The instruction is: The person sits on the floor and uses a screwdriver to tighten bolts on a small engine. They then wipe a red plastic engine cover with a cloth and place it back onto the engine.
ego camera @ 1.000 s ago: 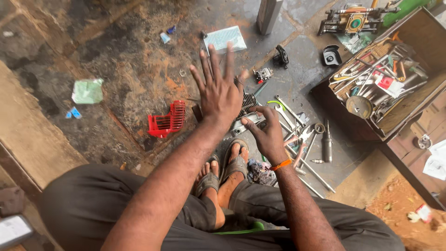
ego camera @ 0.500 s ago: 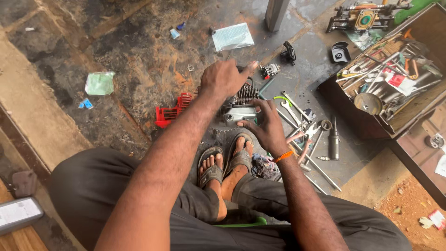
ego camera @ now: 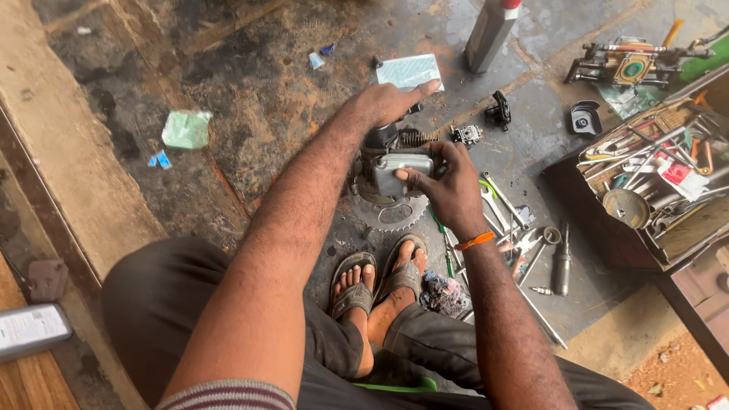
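Hands — left (ego camera: 387,102), right (ego camera: 448,186) — gripping small engine (ego camera: 399,171) between.

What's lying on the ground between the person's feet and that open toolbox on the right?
The head view shows loose hand tools scattered on the stained floor between the feet and the toolbox: spanners, pliers, a dark cylindrical tool and a patterned rag.

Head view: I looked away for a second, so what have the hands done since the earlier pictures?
The left hand, spread open above the floor a second ago, has closed and come down onto the small engine. The right hand has moved up from the floor tools and taken hold of the engine's grey cover. The toolbox and wrenches stayed put.
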